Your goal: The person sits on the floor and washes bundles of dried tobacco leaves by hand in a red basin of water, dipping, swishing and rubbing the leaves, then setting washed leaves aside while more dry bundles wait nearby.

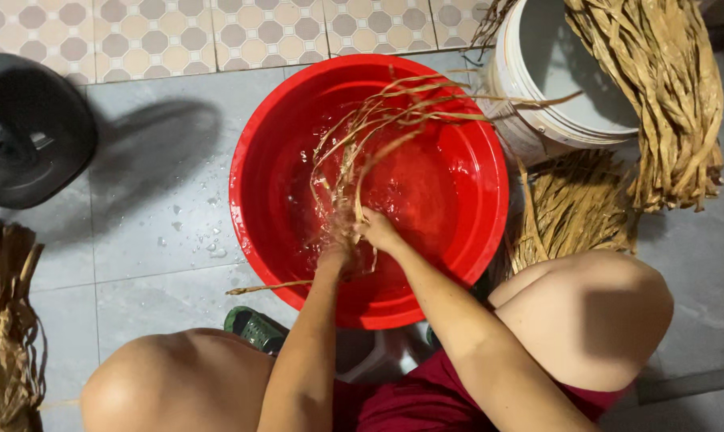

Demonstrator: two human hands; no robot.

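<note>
- The left hand and the right hand are both down in the red basin, close side by side and almost touching.
- Both hands are closed tight around the bottom end of a bunch of wet straw strands. The left one looks blurry, so I cannot see each finger.
- The strands go up and away from the hands, and fan out over the far side of the basin. A few tips stick out past the rim, toward the white bucket.
- One loose strand lies over the near rim, just left of the left hand.
- There is water in the basin, and the hands are at the water with drops splashed about them.
- To do this well, I think the hands should keep a firm hold low on the bunch, so no strand slips away.
- It would help to keep the long ends over the basin, so less water lands on the floor, which already has drops on it.
- More dry straw hangs in the white bucket, well apart from the hands. Another pile lies on the floor beside the basin, near the right knee.
- A dark round stool sits far off to the left.
</note>
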